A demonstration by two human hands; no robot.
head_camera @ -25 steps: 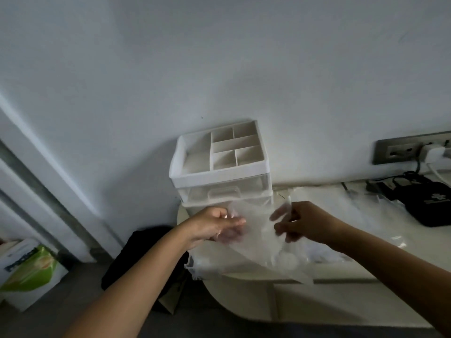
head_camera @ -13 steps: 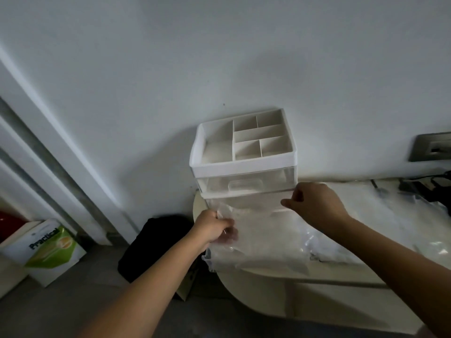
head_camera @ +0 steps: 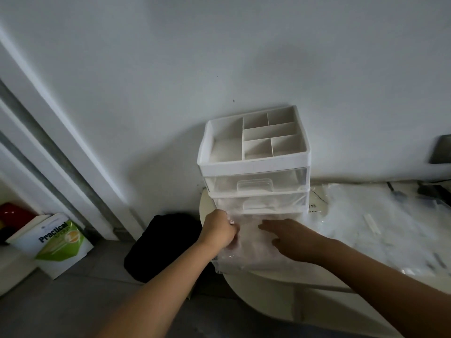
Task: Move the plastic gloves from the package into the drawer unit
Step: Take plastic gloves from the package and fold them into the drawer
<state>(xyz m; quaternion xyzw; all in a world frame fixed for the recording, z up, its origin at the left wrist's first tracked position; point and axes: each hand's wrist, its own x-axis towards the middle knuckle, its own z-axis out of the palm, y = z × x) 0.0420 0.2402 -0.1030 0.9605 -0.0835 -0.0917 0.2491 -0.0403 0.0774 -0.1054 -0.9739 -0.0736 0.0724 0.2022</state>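
Observation:
A white drawer unit (head_camera: 253, 164) stands against the wall at the table's left end, with a divided tray on top and clear drawers below. Its lowest drawer (head_camera: 234, 262) is pulled out toward me and holds clear plastic gloves (head_camera: 251, 242). My left hand (head_camera: 220, 230) pinches the gloves at the drawer's left side. Fingers straight, my right hand (head_camera: 289, 237) lies flat and presses down on the gloves. The clear plastic package (head_camera: 380, 220) lies spread on the table to the right.
The rounded white table (head_camera: 263, 291) ends just left of the drawer unit. A black bag (head_camera: 161, 245) sits on the floor below it. A white and green box (head_camera: 58, 245) leans by the door frame at left. Cables and a wall socket (head_camera: 440, 148) are at far right.
My right hand has come down from the upper drawer front and now lies flat on the gloves. The left hand keeps its pinch. The view has moved closer to the drawer unit.

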